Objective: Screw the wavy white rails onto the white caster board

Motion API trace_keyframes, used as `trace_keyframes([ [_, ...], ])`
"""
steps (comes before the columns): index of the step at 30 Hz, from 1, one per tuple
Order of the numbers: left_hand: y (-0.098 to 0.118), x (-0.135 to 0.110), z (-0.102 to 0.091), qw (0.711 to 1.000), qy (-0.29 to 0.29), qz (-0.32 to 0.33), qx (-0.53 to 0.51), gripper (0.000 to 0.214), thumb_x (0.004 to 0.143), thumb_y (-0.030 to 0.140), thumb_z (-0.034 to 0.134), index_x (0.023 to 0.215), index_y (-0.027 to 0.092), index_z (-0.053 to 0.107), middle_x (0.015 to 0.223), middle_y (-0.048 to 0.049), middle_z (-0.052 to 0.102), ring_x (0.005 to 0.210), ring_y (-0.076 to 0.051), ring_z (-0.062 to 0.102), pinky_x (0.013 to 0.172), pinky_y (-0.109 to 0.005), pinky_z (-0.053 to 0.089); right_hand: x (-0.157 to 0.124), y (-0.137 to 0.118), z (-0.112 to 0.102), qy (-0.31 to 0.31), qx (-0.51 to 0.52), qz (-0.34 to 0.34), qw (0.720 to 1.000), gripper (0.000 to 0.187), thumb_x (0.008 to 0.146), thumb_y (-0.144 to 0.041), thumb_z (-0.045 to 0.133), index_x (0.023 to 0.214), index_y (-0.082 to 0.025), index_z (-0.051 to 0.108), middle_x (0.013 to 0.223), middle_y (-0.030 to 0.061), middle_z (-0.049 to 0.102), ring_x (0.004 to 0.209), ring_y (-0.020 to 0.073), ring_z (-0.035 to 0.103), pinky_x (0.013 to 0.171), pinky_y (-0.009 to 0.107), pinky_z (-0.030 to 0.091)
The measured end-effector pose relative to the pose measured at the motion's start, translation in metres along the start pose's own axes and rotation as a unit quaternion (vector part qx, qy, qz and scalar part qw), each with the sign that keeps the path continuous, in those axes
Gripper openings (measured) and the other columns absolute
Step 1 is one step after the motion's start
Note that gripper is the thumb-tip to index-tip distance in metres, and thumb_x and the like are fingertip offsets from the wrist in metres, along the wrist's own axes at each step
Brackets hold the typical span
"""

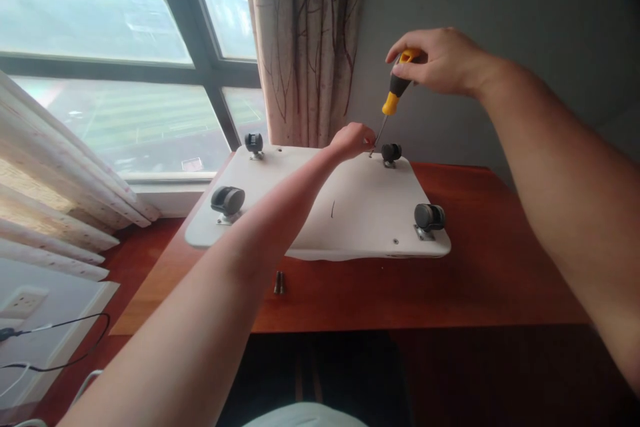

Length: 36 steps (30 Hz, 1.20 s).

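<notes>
A yellow and black screwdriver (400, 83) is gripped by its handle in my right hand (443, 60), tilted with its shaft running down and left. The shaft's lower end meets the far right part of a white board (350, 213), by a screw hole near a black caster wheel (391, 152). Pinched fingers of my left hand (354, 140) are at the lower shaft and tip; whether they also hold a screw is hidden. More casters stand on the board: a far left caster (253, 143), a near left caster (228, 201) and a near right caster (429, 217).
The board lies on a reddish-brown wooden table (500, 267). Two screws (279, 282) rest close together in front of it. Behind are a window (150, 120), a patterned curtain (310, 40) and a grey wall. Cables (75, 347) hang by a socket at lower left.
</notes>
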<state>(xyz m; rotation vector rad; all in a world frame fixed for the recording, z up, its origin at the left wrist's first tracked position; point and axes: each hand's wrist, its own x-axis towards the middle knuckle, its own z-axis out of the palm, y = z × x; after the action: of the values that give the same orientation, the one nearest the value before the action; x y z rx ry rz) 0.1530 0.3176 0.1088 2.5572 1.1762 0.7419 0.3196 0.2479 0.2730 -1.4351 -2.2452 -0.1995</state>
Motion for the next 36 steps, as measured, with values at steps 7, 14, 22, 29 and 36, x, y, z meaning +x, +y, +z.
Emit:
trace_keyframes([
  [7,-0.004,0.000,0.011,1.000,-0.005,-0.006,0.008,0.017,0.084,0.021,0.069,0.095,0.021,0.082,0.093,-0.0055,0.076,0.085,-0.019,0.066,0.071,-0.027,0.044,-0.002,0.013,0.010,0.007,0.038,0.022,0.999,0.025,0.090,-0.032,0.066,0.113,-0.028,0.073,0.101,0.0041,0.071,0.071,0.0160,0.056,0.078,0.033,0.046],
  [14,-0.003,0.004,0.012,1.000,-0.008,-0.002,0.026,0.016,0.085,0.023,0.069,0.094,0.022,0.082,0.096,-0.0067,0.076,0.087,-0.020,0.066,0.072,-0.028,0.045,0.006,0.011,0.012,0.002,0.040,0.027,0.999,0.028,0.090,-0.033,0.067,0.116,-0.026,0.073,0.105,0.0042,0.071,0.074,0.0150,0.056,0.077,0.030,0.047],
  [22,-0.007,0.002,0.014,0.999,-0.022,-0.010,0.040,0.016,0.084,0.025,0.070,0.094,0.022,0.081,0.095,-0.0065,0.076,0.090,-0.022,0.068,0.073,-0.028,0.046,0.003,0.016,0.020,0.000,0.053,0.021,0.998,0.030,0.090,-0.033,0.066,0.118,-0.025,0.071,0.111,0.0044,0.073,0.082,0.0157,0.057,0.080,0.029,0.048],
  [29,-0.003,-0.008,0.001,0.998,-0.043,-0.009,0.045,0.025,0.085,0.022,0.066,0.107,0.023,0.078,0.109,-0.0052,0.077,0.098,-0.020,0.068,0.079,-0.027,0.048,0.004,0.023,0.027,0.019,0.066,0.030,0.997,0.029,0.089,-0.032,0.066,0.116,-0.025,0.071,0.110,0.0053,0.073,0.082,0.0174,0.058,0.081,0.031,0.047],
  [36,0.023,-0.054,-0.043,0.994,-0.063,-0.001,0.089,0.023,0.087,0.025,0.062,0.103,0.023,0.079,0.107,-0.0059,0.077,0.095,-0.023,0.069,0.076,-0.030,0.049,0.007,0.024,0.033,0.007,0.054,0.026,0.998,0.026,0.089,-0.033,0.066,0.114,-0.026,0.070,0.110,0.0054,0.072,0.088,0.0188,0.057,0.086,0.033,0.043],
])
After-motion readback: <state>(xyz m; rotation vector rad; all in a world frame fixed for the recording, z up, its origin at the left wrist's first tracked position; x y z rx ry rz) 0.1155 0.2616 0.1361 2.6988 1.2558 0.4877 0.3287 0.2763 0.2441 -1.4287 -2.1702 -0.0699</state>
